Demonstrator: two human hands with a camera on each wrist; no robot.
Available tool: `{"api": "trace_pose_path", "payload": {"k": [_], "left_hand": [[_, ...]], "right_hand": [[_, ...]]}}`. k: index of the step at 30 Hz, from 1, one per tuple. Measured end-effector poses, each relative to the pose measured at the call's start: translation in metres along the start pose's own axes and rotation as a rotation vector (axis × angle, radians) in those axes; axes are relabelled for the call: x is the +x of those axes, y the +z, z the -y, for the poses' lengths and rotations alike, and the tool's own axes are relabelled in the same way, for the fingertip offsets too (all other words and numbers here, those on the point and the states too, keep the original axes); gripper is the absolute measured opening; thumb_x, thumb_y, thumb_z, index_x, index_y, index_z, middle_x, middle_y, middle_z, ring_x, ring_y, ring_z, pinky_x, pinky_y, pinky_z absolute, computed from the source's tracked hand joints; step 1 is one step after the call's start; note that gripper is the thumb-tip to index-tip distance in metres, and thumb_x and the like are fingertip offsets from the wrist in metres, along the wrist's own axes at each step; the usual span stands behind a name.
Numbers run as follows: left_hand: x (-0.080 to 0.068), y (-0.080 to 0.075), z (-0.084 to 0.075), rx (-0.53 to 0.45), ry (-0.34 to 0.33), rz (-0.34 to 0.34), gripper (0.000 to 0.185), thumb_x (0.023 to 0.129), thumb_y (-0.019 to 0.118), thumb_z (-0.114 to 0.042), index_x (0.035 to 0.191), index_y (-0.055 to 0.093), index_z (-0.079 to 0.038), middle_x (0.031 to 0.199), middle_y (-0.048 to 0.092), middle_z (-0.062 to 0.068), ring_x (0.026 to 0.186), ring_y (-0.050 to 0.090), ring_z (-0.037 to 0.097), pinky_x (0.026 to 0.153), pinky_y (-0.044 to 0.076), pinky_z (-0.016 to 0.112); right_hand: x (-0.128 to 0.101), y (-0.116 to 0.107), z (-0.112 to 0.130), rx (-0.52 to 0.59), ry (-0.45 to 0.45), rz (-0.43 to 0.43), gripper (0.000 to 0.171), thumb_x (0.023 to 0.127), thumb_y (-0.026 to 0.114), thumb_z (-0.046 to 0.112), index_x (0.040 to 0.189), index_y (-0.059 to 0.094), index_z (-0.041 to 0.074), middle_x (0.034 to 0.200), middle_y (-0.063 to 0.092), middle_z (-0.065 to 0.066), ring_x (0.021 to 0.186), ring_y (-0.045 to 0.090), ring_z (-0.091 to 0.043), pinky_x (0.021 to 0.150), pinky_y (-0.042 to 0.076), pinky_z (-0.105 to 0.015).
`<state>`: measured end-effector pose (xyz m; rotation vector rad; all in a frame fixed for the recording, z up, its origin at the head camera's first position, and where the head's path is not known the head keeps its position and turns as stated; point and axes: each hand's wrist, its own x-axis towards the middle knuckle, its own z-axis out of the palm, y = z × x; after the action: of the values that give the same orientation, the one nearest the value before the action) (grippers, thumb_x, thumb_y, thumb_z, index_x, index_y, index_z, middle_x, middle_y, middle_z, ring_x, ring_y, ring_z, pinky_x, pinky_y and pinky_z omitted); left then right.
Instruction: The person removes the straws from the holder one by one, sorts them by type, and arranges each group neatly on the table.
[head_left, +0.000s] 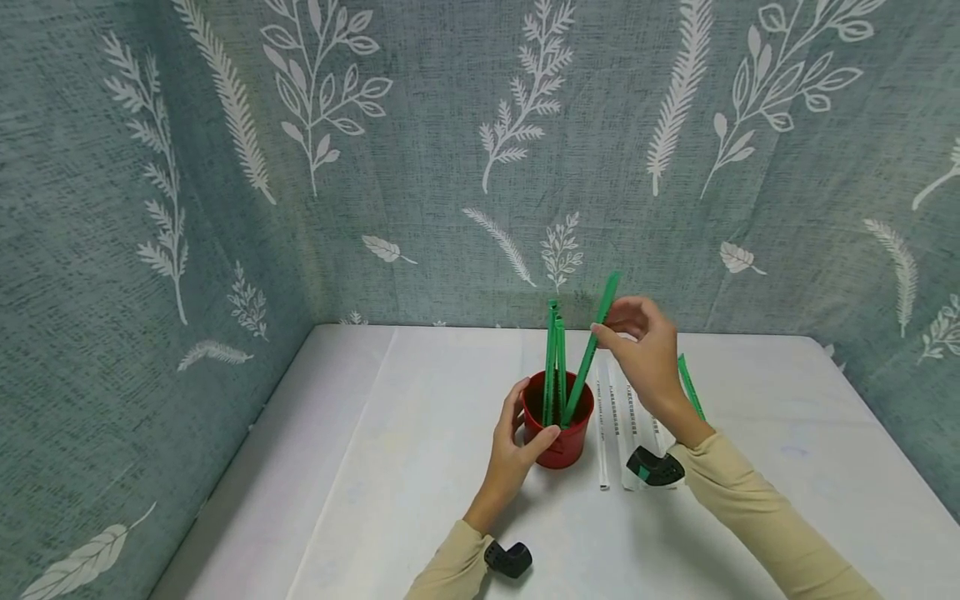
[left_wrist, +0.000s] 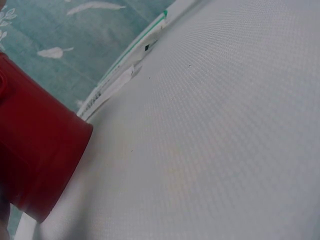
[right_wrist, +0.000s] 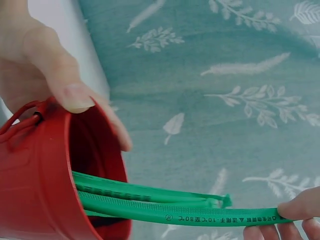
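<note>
A small red bucket point(head_left: 567, 447) stands upright on the white table, and my left hand point(head_left: 512, 450) grips it at the rim, thumb at the front and fingers round the left side. Several green wrapped straws point(head_left: 552, 358) stand inside it. My right hand point(head_left: 647, 360) pinches the upper part of another green wrapped straw point(head_left: 602, 312) between thumb and fingers. That straw leans to the right, its lower end inside the bucket mouth. In the right wrist view, dark print runs along the pinched straw point(right_wrist: 200, 214), and my left thumb point(right_wrist: 75, 95) rests on the bucket's rim.
White wrapped straws point(head_left: 602, 454) with dark print lie side by side just right of the bucket. A green straw point(head_left: 691, 389) lies beyond them, partly hidden by my right forearm. Patterned green-grey fabric point(head_left: 420, 208) rises behind the table point(head_left: 405, 433) and on its left.
</note>
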<state>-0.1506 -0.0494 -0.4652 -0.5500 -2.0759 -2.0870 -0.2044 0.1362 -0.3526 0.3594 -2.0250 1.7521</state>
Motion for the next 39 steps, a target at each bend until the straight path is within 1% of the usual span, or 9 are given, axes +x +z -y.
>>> {"api": "trace_pose_path", "payload": {"k": [3, 12, 19, 22, 26, 30, 36, 39], "left_hand": [[0.000, 0.000, 0.000, -0.003, -0.001, -0.003, 0.068, 0.088, 0.062, -0.015, 0.146, 0.029, -0.007, 0.143, 0.039, 0.015, 0.132, 0.034, 0.034, 0.103, 0.029, 0.056], [0.000, -0.001, -0.001, -0.003, -0.001, 0.007, 0.069, 0.087, 0.062, -0.016, 0.146, 0.028, -0.007, 0.145, 0.038, 0.012, 0.134, 0.033, 0.030, 0.104, 0.029, 0.054], [0.000, -0.001, 0.001, 0.002, 0.007, 0.004, 0.068, 0.087, 0.062, -0.016, 0.146, 0.029, -0.007, 0.145, 0.039, 0.011, 0.134, 0.032, 0.029, 0.105, 0.029, 0.054], [-0.001, -0.001, 0.001, 0.002, 0.007, 0.004, 0.068, 0.088, 0.062, -0.016, 0.146, 0.029, -0.007, 0.145, 0.039, 0.011, 0.134, 0.033, 0.030, 0.104, 0.029, 0.054], [-0.001, -0.001, 0.000, -0.007, -0.001, 0.005, 0.068, 0.088, 0.062, -0.016, 0.146, 0.029, -0.007, 0.144, 0.039, 0.011, 0.133, 0.034, 0.029, 0.104, 0.029, 0.054], [-0.001, -0.001, -0.001, -0.012, -0.010, 0.002, 0.068, 0.088, 0.062, -0.015, 0.147, 0.028, -0.008, 0.145, 0.039, 0.009, 0.133, 0.033, 0.027, 0.105, 0.029, 0.053], [-0.001, 0.000, -0.002, -0.011, -0.017, 0.007, 0.068, 0.088, 0.061, -0.015, 0.147, 0.028, -0.008, 0.146, 0.038, 0.008, 0.134, 0.032, 0.027, 0.105, 0.029, 0.052], [-0.001, 0.000, -0.002, -0.013, -0.018, 0.008, 0.068, 0.088, 0.061, -0.015, 0.147, 0.028, -0.007, 0.146, 0.038, 0.009, 0.134, 0.032, 0.028, 0.104, 0.030, 0.053]], "right_hand": [[0.001, -0.003, 0.006, 0.002, -0.010, -0.013, 0.030, 0.084, 0.069, 0.000, 0.109, 0.053, -0.007, 0.095, 0.060, -0.019, 0.078, 0.061, -0.012, 0.065, 0.056, -0.029], [0.004, -0.012, 0.023, -0.008, -0.023, -0.030, 0.033, 0.084, 0.068, 0.002, 0.112, 0.052, -0.007, 0.097, 0.060, -0.013, 0.080, 0.062, -0.011, 0.068, 0.054, -0.025], [0.007, -0.021, 0.032, 0.005, -0.069, -0.060, 0.032, 0.083, 0.068, -0.003, 0.111, 0.053, -0.006, 0.094, 0.061, -0.007, 0.080, 0.062, -0.012, 0.068, 0.055, -0.025], [0.007, -0.026, 0.036, 0.027, -0.073, -0.076, 0.030, 0.082, 0.068, -0.006, 0.109, 0.054, -0.005, 0.093, 0.061, -0.006, 0.080, 0.062, -0.012, 0.067, 0.055, -0.025], [0.007, -0.032, 0.039, 0.063, -0.072, -0.096, 0.029, 0.082, 0.066, -0.008, 0.108, 0.055, -0.003, 0.093, 0.061, -0.006, 0.081, 0.062, -0.014, 0.065, 0.054, -0.024], [0.005, -0.036, 0.041, 0.058, -0.074, -0.107, 0.031, 0.082, 0.066, -0.008, 0.110, 0.055, 0.000, 0.095, 0.061, -0.006, 0.083, 0.062, -0.013, 0.066, 0.054, -0.022], [0.003, -0.043, 0.044, 0.065, -0.091, -0.119, 0.034, 0.081, 0.065, -0.011, 0.111, 0.055, 0.001, 0.095, 0.061, -0.008, 0.080, 0.062, -0.011, 0.065, 0.054, -0.025], [0.003, -0.045, 0.044, 0.076, -0.104, -0.129, 0.034, 0.081, 0.063, -0.014, 0.111, 0.055, 0.001, 0.093, 0.061, -0.008, 0.079, 0.062, -0.011, 0.064, 0.054, -0.024]]}}
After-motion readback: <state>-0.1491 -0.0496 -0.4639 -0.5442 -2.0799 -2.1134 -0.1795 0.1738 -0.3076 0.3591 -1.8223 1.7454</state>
